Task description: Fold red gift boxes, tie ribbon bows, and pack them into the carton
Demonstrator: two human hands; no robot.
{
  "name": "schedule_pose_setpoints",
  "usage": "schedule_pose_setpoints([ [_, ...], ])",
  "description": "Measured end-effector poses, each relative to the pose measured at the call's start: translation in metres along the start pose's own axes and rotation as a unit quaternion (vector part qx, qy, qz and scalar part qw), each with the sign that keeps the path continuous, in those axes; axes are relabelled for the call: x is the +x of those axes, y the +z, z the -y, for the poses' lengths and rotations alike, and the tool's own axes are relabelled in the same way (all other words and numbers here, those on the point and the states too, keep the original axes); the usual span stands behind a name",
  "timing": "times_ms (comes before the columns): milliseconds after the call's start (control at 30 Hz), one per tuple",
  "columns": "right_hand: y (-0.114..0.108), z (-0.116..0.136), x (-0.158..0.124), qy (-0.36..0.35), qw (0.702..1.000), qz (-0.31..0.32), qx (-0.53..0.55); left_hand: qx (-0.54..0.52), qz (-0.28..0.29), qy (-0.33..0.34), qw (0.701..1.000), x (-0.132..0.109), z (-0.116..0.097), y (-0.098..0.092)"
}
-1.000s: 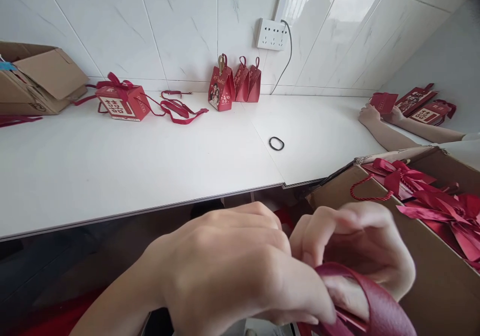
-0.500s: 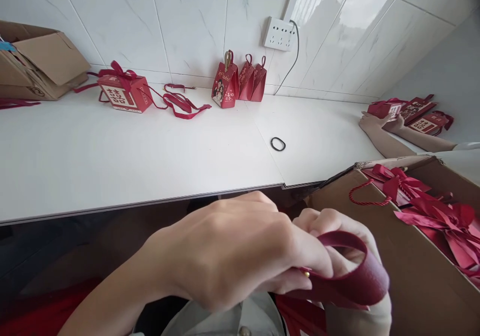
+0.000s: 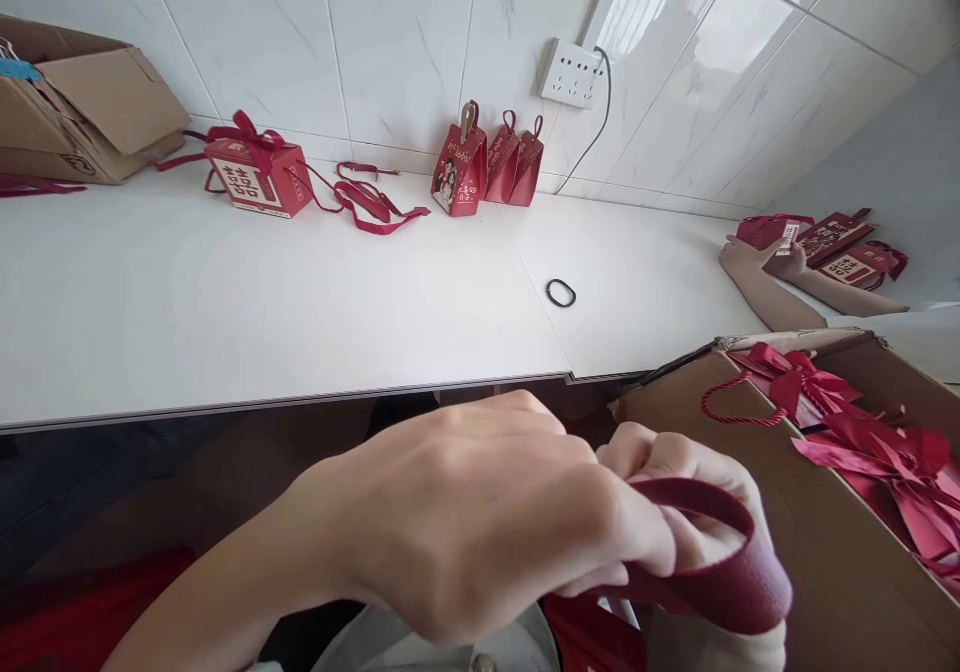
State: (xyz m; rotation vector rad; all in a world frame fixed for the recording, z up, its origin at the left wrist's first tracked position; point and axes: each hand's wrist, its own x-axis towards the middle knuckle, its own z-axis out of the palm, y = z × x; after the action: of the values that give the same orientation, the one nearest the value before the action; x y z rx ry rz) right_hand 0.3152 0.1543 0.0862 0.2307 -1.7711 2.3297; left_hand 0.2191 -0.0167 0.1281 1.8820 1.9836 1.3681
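Observation:
Close in front of my body, my left hand [image 3: 465, 512] is closed, its thumb and index finger pinching a dark red strap [image 3: 739, 592]. The strap curves into a loop on the right. My right hand [image 3: 694, 460], partly behind the left, has its fingers curled at the strap inside the loop; its fingertips are largely hidden. Below the hands, part of a red gift box [image 3: 592, 632] shows, mostly covered. How the strap joins it cannot be seen.
A white counter [image 3: 337, 322] holds a ribboned red box [image 3: 259, 182], loose ribbon [image 3: 375, 207], small red gift boxes [image 3: 459, 172] and a black ring [image 3: 560, 293]. At right stands a carton [image 3: 720, 472] of red ribboned items; beyond it, another person's hands [image 3: 757, 257] hold a red box.
The view has shifted slightly. My left fingers have moved a little right and down along the strap, and the small gold-coloured stud seen at my fingertips is now hidden.

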Motion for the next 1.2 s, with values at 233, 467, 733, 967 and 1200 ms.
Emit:
schedule_pose_setpoints([
  [233,0.002,0.000,0.002,-0.018,1.000,0.011,0.017,0.035,0.021,-0.001,0.999,-0.003,-0.008,0.003],
  [467,0.003,0.017,0.014,-0.073,0.993,0.047,-0.081,0.012,-0.010,0.039,0.999,-0.003,-0.003,0.004],
  [733,0.003,0.010,0.012,-0.071,0.996,0.043,-0.041,0.006,-0.061,0.057,0.996,-0.003,0.000,0.007],
  [967,0.002,0.002,0.012,-0.088,0.995,0.042,-0.027,-0.014,-0.028,0.044,0.999,-0.003,0.004,0.006],
  [1200,0.003,-0.005,0.010,-0.108,0.993,0.026,-0.025,0.033,-0.076,0.025,0.996,-0.005,-0.005,0.007],
])
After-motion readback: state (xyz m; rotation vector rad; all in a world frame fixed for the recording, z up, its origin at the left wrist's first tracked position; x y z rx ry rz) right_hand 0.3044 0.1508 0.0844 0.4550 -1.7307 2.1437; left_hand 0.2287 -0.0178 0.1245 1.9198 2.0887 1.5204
